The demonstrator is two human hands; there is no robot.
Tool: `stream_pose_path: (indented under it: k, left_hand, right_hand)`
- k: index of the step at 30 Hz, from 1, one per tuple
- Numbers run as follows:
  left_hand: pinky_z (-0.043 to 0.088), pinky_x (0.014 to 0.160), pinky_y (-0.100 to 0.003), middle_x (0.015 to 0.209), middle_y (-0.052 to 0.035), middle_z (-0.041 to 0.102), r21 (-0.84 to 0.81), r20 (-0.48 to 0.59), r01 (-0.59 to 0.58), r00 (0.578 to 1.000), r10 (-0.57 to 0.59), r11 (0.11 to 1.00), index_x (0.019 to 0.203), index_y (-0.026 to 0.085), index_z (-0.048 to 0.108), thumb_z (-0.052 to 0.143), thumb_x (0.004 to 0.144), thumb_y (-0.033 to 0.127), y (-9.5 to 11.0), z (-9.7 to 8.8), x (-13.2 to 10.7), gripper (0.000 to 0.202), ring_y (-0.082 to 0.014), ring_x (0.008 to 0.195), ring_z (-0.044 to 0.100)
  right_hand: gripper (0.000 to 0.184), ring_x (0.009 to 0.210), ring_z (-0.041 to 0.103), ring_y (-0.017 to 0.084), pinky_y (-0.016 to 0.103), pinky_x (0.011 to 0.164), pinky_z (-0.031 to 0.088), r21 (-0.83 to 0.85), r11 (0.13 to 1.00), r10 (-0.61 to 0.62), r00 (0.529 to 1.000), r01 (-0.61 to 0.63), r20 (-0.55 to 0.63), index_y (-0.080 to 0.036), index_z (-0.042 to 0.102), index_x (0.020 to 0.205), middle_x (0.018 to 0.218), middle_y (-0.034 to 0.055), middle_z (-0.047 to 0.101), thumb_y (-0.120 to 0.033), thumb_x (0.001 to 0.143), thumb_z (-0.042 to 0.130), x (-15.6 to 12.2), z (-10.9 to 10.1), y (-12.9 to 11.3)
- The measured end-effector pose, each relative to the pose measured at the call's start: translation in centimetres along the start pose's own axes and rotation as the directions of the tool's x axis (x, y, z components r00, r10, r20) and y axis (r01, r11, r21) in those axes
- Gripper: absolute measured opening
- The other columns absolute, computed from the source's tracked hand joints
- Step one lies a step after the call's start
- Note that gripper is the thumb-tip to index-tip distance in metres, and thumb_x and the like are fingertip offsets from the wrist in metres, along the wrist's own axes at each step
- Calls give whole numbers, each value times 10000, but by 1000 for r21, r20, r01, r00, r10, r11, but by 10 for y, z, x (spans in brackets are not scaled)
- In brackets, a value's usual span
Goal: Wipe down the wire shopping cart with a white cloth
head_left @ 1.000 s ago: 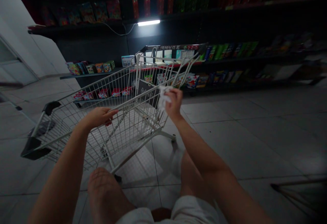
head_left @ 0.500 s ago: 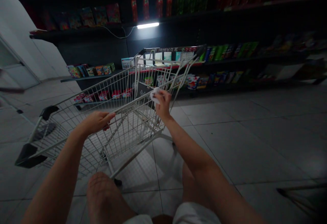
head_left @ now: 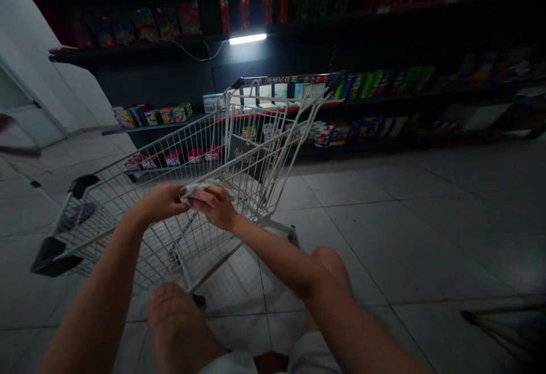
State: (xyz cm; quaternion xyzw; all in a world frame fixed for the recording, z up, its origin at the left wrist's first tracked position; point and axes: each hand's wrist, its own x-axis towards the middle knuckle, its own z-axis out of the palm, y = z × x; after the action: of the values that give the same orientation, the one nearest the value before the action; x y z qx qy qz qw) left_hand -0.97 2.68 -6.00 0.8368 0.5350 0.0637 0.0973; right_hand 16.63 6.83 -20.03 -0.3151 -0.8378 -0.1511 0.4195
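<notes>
A wire shopping cart (head_left: 200,237) with black corner caps stands sideways before me. My left hand (head_left: 164,200) is closed around its near top rail. Right beside it, my right hand (head_left: 215,206) presses a crumpled white cloth (head_left: 213,185) over the same rail. The cloth's left end lies against the fingers of my left hand. A dark panel (head_left: 245,155) with white drawings sits inside the cart, below the black handlebar (head_left: 290,79) at its far right end.
Behind the cart runs a dark shelf unit (head_left: 153,81) with bottles, bags and boxes. A lit tube lamp (head_left: 247,39) hangs under one shelf. Tiled floor (head_left: 384,220) spreads to the right, with a dark folded frame (head_left: 490,311) at the lower right.
My right hand has slid the cloth left along the rail, from near the dark panel to beside my left hand. The left hand stays on the rail.
</notes>
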Motion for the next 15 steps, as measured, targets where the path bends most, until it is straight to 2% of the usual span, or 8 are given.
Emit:
stream_pose_path:
  k: [2, 3, 5, 8, 11, 13, 15]
  left_hand:
    - [416, 591, -256, 670, -3, 671, 4, 8, 2, 1000, -2, 1000, 759, 218, 580, 540, 698, 516, -4, -1, -4, 307, -170, 638, 605]
    - [415, 588, -258, 660, -8, 671, 0, 21, 13, 1000, -13, 1000, 735, 218, 573, 537, 713, 544, -7, -1, -6, 329, -172, 631, 606]
    - [417, 587, -260, 649, -14, 675, -29, 52, 37, 998, -35, 999, 709, 218, 567, 512, 756, 606, -13, -3, -11, 395, -171, 619, 610]
    - [421, 580, -256, 632, -9, 671, -75, 88, 86, 993, -79, 993, 696, 214, 574, 508, 772, 678, -22, -6, -19, 476, -165, 599, 607]
    - [441, 608, -255, 632, 1, 671, -134, 112, 120, 988, -105, 984, 702, 204, 586, 504, 777, 717, -29, -9, -26, 525, -159, 617, 605]
    - [454, 638, -258, 632, 5, 668, -166, 117, 119, 988, -100, 979, 688, 199, 583, 475, 795, 729, -36, -11, -31, 551, -155, 633, 602]
    - [467, 652, -263, 614, 4, 662, -141, 75, 108, 992, -98, 984, 649, 199, 574, 409, 810, 756, -47, -12, -36, 603, -154, 633, 596]
  right_hand:
    - [347, 1145, 493, 166, 375, 1123, 402, 59, 985, -169, 983, 164, 77, -488, 622, 1172, 1176, -53, 610, -251, 923, 580, -7, -8, 20]
    - [327, 1140, 497, 154, 357, 1115, 409, 75, 978, -200, 975, 193, 98, -491, 621, 1171, 1189, -61, 609, -276, 927, 582, -10, -16, 36]
    - [283, 1140, 499, 151, 342, 1082, 432, 50, 985, -169, 978, 164, 119, -472, 638, 1152, 1196, -49, 607, -311, 924, 592, -18, -39, 73]
    - [194, 1143, 493, 176, 365, 1036, 456, -92, 995, -19, 997, 25, 70, -405, 691, 1063, 1154, -6, 604, -321, 916, 597, -28, -81, 126]
    - [161, 1151, 473, 212, 432, 1029, 448, -209, 971, 81, 981, -117, -175, -333, 703, 1011, 1154, 29, 566, -300, 917, 577, -28, -126, 167]
    - [206, 1181, 449, 243, 502, 1033, 426, -225, 945, 138, 912, -238, -386, -286, 679, 1064, 1209, 57, 513, -255, 919, 536, -17, -154, 187]
    - [279, 1218, 425, 278, 578, 1028, 397, -196, 915, 198, 817, -352, -542, -246, 635, 1143, 1262, 85, 455, -207, 910, 486, -1, -174, 199]
